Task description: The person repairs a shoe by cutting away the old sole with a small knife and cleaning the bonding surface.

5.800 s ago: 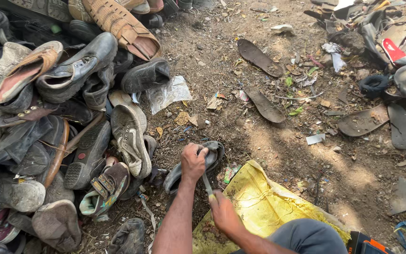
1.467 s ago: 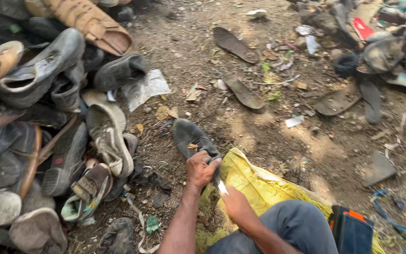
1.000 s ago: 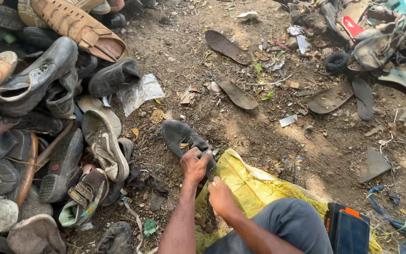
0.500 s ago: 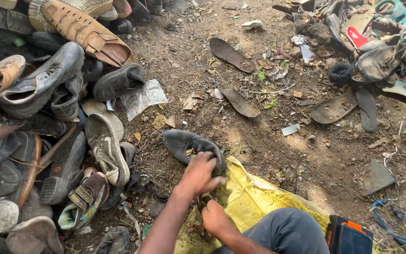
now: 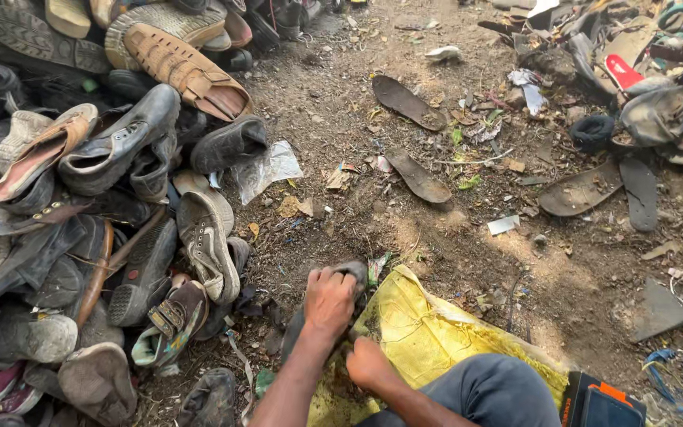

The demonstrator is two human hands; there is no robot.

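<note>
The left hand (image 5: 330,300) grips a dark worn shoe (image 5: 347,274); at five o'clock, the right hand (image 5: 367,361) looks fisted, contents unclear.

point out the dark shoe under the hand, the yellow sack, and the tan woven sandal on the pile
dark shoe (image 5: 355,270), head view, toe end beyond the fingers.
yellow sack (image 5: 424,336), head view, crumpled middle.
tan woven sandal (image 5: 183,69), head view, woven upper.

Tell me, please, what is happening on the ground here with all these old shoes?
A person sits on the dirt ground over a yellow sack. The left hand presses down on a dark worn shoe at the sack's edge, while the right hand works close beneath it; whether it holds anything cannot be seen. A big pile of old shoes lies to the left, and loose soles are scattered ahead.
</note>
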